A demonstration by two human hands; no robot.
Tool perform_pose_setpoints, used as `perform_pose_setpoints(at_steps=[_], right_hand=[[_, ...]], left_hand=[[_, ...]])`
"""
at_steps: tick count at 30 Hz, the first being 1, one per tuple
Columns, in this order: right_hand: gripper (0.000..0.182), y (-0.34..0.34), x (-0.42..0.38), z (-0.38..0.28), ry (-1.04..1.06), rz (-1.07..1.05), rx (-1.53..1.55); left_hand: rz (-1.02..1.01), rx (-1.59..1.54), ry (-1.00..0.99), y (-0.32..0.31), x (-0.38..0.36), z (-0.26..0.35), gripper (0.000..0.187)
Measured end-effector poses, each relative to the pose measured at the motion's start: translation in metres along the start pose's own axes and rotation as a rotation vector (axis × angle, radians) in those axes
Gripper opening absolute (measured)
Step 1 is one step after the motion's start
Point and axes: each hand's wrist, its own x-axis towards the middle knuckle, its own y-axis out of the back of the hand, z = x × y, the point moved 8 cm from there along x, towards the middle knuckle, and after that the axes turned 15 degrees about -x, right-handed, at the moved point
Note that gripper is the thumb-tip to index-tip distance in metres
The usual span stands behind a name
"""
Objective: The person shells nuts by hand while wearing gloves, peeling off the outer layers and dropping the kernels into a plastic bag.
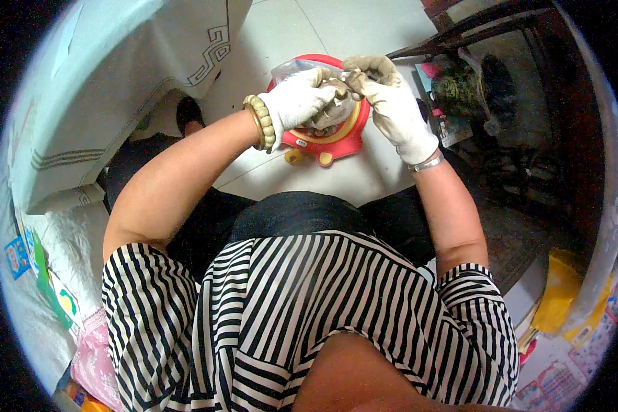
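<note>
Just two gloved hands [299, 103] [391, 110] above one red-and-yellow object [333, 146].

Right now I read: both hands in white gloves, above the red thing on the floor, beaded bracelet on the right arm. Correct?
One error: the beaded bracelet is on the left arm, per the head view. Left hand and right hand are white-gloved, above the red thing on the floor.

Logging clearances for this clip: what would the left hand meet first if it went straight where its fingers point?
Probably the gloved right hand, which appears just ahead of the left hand, though exact depth is unclear.
</note>
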Motion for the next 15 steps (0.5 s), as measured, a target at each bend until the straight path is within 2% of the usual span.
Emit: perform_pose_setpoints(at_steps=[2,3,7,9,11,12,13,15], right_hand=[[0.019,0.005,0.001,0.009,-0.092,0.079,0.046],[0.019,0.001,0.001,0.016,-0.104,0.074,0.059],[0.024,0.001,0.011,0.027,-0.066,0.064,-0.125],[0.025,0.0,0.013,0.035,-0.069,0.046,-0.196],[0.027,-0.006,0.014,0.041,-0.018,-0.033,-0.407],[0.027,-0.005,0.015,0.042,-0.019,-0.032,-0.407],[0.028,-0.004,0.016,0.042,-0.008,-0.017,-0.535],[0.03,-0.003,0.017,0.036,0.013,0.014,-0.793]], left_hand=[[0.023,-0.068,0.221,0.0,-0.002,-0.01,0.035],[0.025,-0.069,0.239,0.002,-0.005,-0.022,0.035],[0.032,-0.133,0.132,0.013,0.009,-0.045,0.037],[0.022,-0.032,0.061,0.015,0.011,-0.048,0.038],[0.025,-0.076,0.04,0.017,0.016,-0.063,0.037],[0.029,-0.119,0.019,0.019,0.018,-0.067,0.035],[0.029,-0.118,0.019,0.018,0.015,-0.053,0.035],[0.03,-0.184,0.355,0.016,0.004,-0.054,0.032]])
